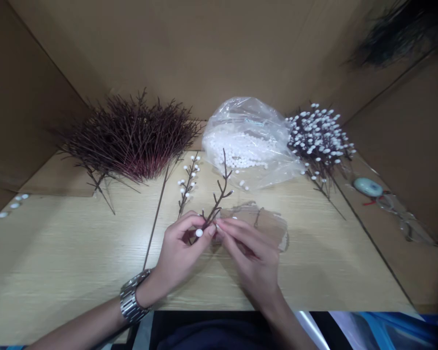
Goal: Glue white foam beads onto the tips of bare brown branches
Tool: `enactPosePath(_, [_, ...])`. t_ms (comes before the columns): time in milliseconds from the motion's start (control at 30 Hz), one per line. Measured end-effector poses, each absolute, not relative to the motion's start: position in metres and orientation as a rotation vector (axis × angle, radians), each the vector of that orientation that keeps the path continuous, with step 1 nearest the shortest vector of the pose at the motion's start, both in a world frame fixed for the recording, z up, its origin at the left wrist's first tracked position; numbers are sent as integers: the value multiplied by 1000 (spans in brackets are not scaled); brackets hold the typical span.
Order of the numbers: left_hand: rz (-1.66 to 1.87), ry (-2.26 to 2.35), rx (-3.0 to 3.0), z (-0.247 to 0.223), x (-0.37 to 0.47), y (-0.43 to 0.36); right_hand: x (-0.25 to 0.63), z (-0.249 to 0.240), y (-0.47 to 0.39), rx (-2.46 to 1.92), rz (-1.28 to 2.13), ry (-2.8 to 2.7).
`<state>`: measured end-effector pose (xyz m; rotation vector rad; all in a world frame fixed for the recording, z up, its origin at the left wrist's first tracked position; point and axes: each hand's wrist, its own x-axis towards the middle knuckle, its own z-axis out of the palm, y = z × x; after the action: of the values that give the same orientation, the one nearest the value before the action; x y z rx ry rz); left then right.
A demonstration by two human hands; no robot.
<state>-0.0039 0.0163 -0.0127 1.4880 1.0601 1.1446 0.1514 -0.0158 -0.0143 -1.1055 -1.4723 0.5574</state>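
Observation:
My left hand is closed on a brown artificial twig, which stands up tilted, its side branches mostly bare. One white ball sits low on the twig, beside my left thumb. My right hand pinches at the twig's lower part. A small white ball shows partly between its fingertips, most of it hidden. Just behind my left hand lies another twig with several white balls on it. A torn piece of cardboard lies beyond my right hand.
A large pile of bare twigs lies at the back left. A clear plastic bag of white balls stands in the middle, near a bunch of white-tipped twigs. Eyeglasses and a light-green oval object lie right. Several loose balls lie far left.

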Motion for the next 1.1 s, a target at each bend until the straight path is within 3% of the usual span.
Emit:
enactPosePath(200, [1079, 1078, 1505, -11, -5, 14, 172, 2, -14, -1214, 603, -1435])
enactPosePath(533, [932, 981, 1567, -13, -5, 11, 215, 80, 52, -1238, 674, -1625])
enactPosePath(800, [839, 921, 1553, -11, -9, 7, 217, 85, 63, -1124, 984, -1572])
enactPosePath(1100, [854, 739, 1240, -22, -12, 10, 225, 89, 60, -1083, 979, -1392])
